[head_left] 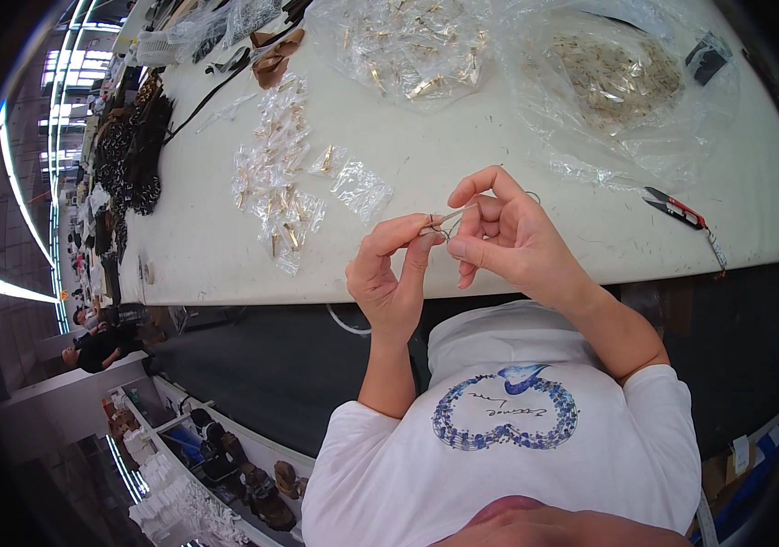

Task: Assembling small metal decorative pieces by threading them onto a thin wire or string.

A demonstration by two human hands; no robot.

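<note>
Both hands are raised above the near edge of the table, close together. A thin dark cord (445, 233), looped on itself, runs between them. My left hand (387, 273) is closed, with thumb and forefinger pinched on one end of the cord. A slim pale piece (454, 216) lies between the two hands; its kind is too small to make out. My right hand (519, 239) pinches the cord between thumb and fingers, its forefinger arched above. Left of the hands lies a small clear plastic bag (361, 189).
Several small clear bags with gold-coloured metal parts (282, 169) lie to the left. Two large clear plastic bags, one of gold parts (421, 55) and one of tan pieces (622, 82), stand farther back. Red-handled thread snips (678, 211) lie right. Dark straps (134, 146) pile far left.
</note>
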